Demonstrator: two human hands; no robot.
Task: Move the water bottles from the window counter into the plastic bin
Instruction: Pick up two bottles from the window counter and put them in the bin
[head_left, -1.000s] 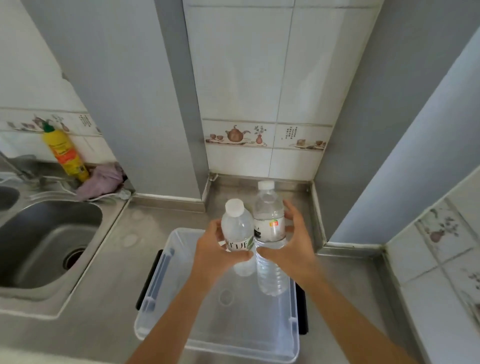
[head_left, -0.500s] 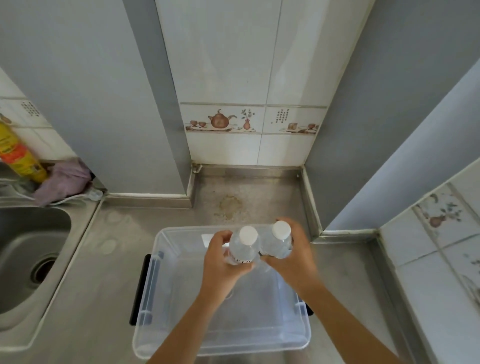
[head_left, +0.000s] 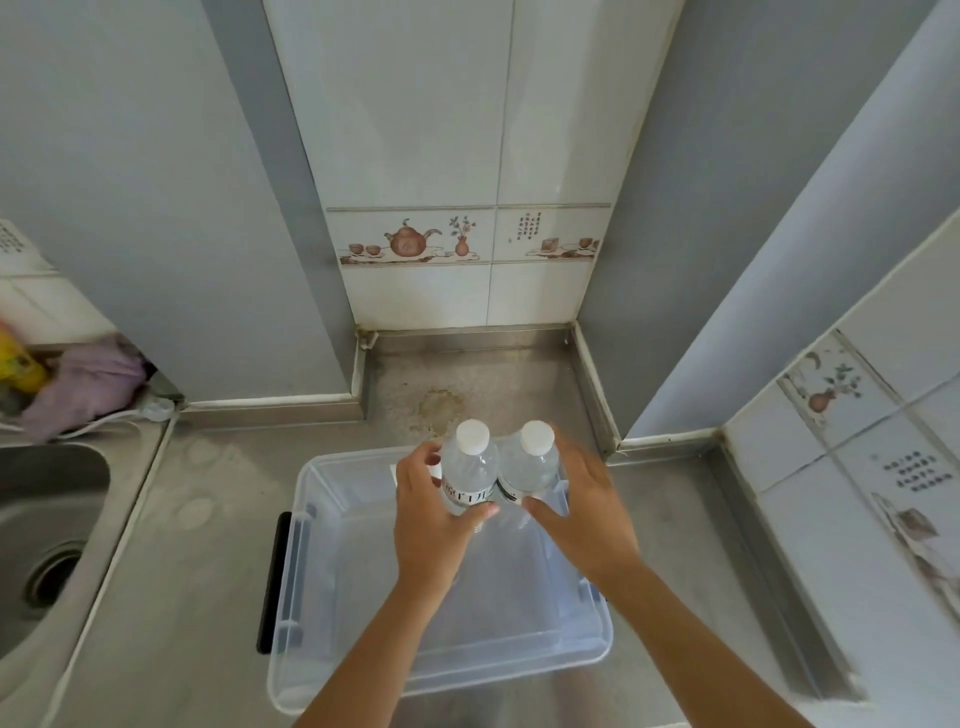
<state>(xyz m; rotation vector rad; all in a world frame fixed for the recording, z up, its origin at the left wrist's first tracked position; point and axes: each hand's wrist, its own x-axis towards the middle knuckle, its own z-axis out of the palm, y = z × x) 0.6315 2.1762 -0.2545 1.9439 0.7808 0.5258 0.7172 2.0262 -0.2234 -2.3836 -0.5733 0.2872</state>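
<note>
Down they come: since a second ago the two bottles have sunk from chest height over the counter to sit low in the far end of the plastic bin (head_left: 291, 587), and the view has tipped steeply over them. The left bottle (head_left: 467, 475) and the right bottle (head_left: 530, 467) stand upright, side by side and touching, white caps up. Whether their bases have reached the floor of the bin cannot be told from here.

These look full of water, so each should feel fairly heavy for its size, with thin clear walls that give under a squeeze and a smooth skin that could slip. The labelled waist is the sensible place to grip, and that is where the person has them.

The left hand (head_left: 426, 519) wraps its bottle, thumb across the label and fingers curled round the far side. The right hand (head_left: 582, 514) does the same on its bottle, thumb in front, fingers behind. Both grips look snug; neither has let go yet.
</note>
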